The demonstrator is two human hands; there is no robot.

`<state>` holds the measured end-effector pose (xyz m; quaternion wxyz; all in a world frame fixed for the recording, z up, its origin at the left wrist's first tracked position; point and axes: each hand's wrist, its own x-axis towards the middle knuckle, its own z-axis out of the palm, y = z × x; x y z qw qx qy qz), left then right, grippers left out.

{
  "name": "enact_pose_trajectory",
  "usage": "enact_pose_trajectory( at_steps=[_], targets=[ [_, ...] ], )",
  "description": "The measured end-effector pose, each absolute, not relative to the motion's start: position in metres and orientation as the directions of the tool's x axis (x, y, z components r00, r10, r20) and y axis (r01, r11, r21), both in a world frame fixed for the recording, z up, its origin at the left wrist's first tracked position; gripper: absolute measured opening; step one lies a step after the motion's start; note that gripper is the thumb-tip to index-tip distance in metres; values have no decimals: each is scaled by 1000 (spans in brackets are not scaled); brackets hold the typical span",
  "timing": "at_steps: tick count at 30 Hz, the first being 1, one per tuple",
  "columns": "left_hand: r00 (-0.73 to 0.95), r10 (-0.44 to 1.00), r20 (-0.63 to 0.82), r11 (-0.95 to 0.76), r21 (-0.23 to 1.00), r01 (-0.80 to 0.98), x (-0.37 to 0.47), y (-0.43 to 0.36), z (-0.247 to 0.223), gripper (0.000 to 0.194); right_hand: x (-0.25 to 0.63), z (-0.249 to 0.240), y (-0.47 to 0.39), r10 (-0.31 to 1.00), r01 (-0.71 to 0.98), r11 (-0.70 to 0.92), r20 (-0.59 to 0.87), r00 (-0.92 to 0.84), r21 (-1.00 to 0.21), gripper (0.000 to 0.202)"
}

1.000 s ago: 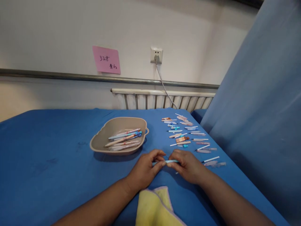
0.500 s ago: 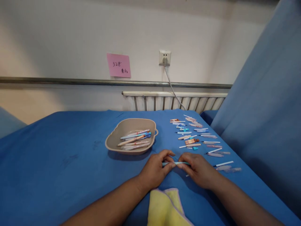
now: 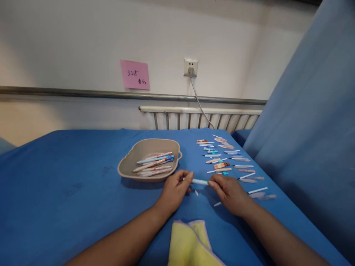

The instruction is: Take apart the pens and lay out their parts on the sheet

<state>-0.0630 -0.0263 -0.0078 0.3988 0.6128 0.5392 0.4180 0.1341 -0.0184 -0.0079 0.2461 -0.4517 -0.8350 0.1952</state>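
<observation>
A pale blue pen barrel point(image 3: 200, 181) spans the gap between my two hands, lying nearly level above the blue cloth. My left hand point(image 3: 176, 188) is closed round its left end, thumb on top. At the other end, my right hand point(image 3: 229, 193) pinches it between thumb and fingers. Just below it, beside my left fingers, is a small white piece point(image 3: 196, 193); whether it touches the cloth I cannot tell. A thin white pen refill point(image 3: 217, 204) pokes out by my right hand, partly hidden by it.
A beige basin point(image 3: 122, 170) holding several pens point(image 3: 155, 161) stands beyond my left hand. Rows of pen parts and white refills point(image 3: 257, 190) lie along the right. A yellow cloth point(image 3: 188, 244) is in front of me. Blue curtain point(image 3: 307, 122) hangs at right.
My hands have moved apart, showing more of the pale blue barrel between them. A small white piece now shows beneath it. The view has shifted slightly right.
</observation>
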Motion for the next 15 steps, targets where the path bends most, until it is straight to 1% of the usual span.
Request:
enact_pose_trajectory(
  at_steps=[3,5,7,9,12,15],
  targets=[
    [84,992,-96,78,977,197,-62,-21,-12,45,134,-8,-19,850,649,518,253,-462,-557,25],
    [84,987,-139,128,983,131,-60,-20,-12,43,133,-9,-19,850,646,517,252,-462,-561,25],
    [87,988,-129,123,990,73,-59,-22,-9,37,132,-10,-19,861,645,498,239,-450,-580,27],
    [92,991,-97,97,995,-3,-58,-25,-6,32,132,-11,-18,876,628,464,218,-430,-625,30],
    [113,992,-61,76,988,-135,-56,-29,-3,33,131,-12,-17,897,574,407,191,-399,-710,32],
    [130,989,-64,85,983,-161,-54,-31,-4,35,130,-12,-19,903,536,385,186,-388,-751,32]
  ],
)
